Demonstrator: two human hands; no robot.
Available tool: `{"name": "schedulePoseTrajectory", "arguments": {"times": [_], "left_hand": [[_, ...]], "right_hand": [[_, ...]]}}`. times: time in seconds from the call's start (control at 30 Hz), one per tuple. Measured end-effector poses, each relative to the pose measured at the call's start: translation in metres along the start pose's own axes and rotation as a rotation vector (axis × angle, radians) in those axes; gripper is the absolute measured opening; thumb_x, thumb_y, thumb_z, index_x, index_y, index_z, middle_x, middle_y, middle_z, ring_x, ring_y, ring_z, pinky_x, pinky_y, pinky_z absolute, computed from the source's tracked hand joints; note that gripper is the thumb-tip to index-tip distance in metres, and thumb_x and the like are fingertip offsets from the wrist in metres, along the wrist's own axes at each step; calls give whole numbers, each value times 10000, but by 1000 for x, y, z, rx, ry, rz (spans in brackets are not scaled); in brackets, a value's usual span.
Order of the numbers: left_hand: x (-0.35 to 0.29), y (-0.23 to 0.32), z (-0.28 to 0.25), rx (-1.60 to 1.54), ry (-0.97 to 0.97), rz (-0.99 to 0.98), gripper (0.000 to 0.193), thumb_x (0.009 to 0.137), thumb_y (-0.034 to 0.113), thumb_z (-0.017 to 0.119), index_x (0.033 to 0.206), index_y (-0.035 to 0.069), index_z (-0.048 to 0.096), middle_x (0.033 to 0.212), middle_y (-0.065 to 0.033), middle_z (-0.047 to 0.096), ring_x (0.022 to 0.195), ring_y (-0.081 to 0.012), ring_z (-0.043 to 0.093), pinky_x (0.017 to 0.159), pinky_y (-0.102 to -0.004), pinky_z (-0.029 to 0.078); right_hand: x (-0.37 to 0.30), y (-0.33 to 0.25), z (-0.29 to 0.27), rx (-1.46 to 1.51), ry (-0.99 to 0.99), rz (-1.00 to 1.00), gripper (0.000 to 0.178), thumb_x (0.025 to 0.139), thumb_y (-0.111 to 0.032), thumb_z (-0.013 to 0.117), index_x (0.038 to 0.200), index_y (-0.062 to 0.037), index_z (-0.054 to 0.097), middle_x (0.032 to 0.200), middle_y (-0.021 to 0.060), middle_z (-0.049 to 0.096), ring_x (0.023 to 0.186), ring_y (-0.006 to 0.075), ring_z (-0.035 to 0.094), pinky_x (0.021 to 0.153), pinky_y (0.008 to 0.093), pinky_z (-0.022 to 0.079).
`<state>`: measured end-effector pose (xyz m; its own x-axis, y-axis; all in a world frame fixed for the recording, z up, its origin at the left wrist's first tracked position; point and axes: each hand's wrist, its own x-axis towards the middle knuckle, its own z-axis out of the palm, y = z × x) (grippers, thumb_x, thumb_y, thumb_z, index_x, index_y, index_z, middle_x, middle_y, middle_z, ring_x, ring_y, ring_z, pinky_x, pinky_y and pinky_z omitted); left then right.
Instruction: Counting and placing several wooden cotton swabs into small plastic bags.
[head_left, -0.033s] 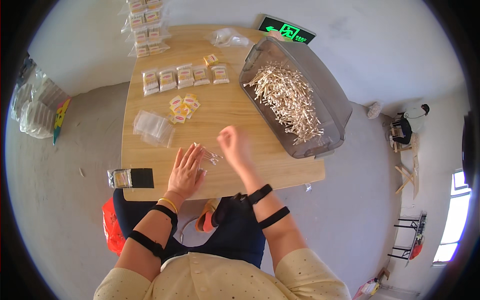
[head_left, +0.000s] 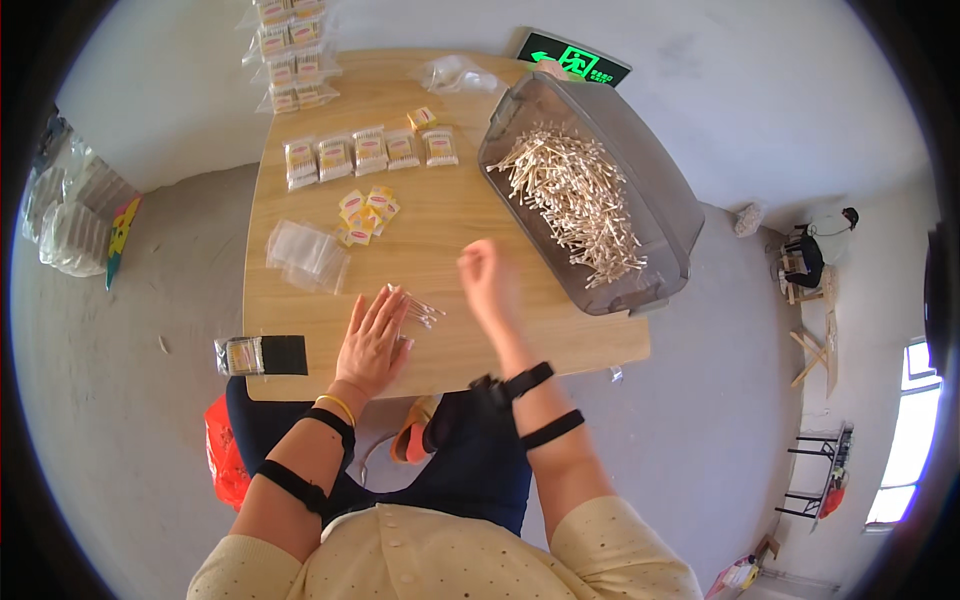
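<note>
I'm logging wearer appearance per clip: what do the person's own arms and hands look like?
The left hand and right hand are ungloved. A yellow bangle circles the left wrist. Two black straps wrap each forearm, with a black block on the right. The short sleeves are cream with dark dots.

White-tipped cotton swabs (head_left: 424, 312), loosely fanned on the tabletop (head_left: 450, 200), partly under the left hand (head_left: 374, 345)

A green sign (head_left: 574, 60) shows a left arrow, running figure and lettering; packs (head_left: 371, 151) and cards (head_left: 378, 206) carry tiny red labels.
</note>
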<state>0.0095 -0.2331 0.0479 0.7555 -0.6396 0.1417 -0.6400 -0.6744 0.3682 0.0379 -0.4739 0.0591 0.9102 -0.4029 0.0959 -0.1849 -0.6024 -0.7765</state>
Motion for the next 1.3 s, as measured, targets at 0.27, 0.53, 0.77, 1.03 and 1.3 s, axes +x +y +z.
{"name": "schedulePoseTrajectory", "arguments": {"times": [0.27,0.53,0.77,1.03,1.3], "left_hand": [[5,3,3,2,-6,28,698,937,302,593,1565,83,379,1623,-68,378,1530,-253,305,1277,-515,156],[-1,2,-1,6,15,10,729,945,326,596,1581,77,342,1630,-90,362,1535,-257,294,1275,-513,165],[-3,-2,6,-194,138,23,654,889,315,683,1442,60,445,1485,-147,456,1449,-326,380,1270,-521,184],[5,11,7,-132,252,-164,317,813,269,751,1035,92,611,1142,-122,531,1135,-336,485,1040,-492,342],[25,8,7,-42,209,-240,192,787,258,765,900,138,665,1052,-66,572,1096,-289,511,983,-451,354]], "right_hand": [[82,83,-95,-842,269,-41,102,861,-204,727,907,-113,739,1001,102,675,1057,324,618,928,464,481],[55,36,-35,-533,131,-250,89,780,-177,765,748,-127,699,929,109,642,946,348,608,829,474,500],[-21,7,38,-224,-43,-300,94,819,-166,763,824,-107,690,937,97,633,968,340,601,840,466,489],[-53,3,46,3,-49,-203,171,848,-45,705,1002,-120,704,1023,78,651,1024,321,591,869,458,477],[-56,11,43,-48,-11,-302,236,882,3,645,1071,-102,737,1041,85,630,1001,303,583,885,424,494]]}}
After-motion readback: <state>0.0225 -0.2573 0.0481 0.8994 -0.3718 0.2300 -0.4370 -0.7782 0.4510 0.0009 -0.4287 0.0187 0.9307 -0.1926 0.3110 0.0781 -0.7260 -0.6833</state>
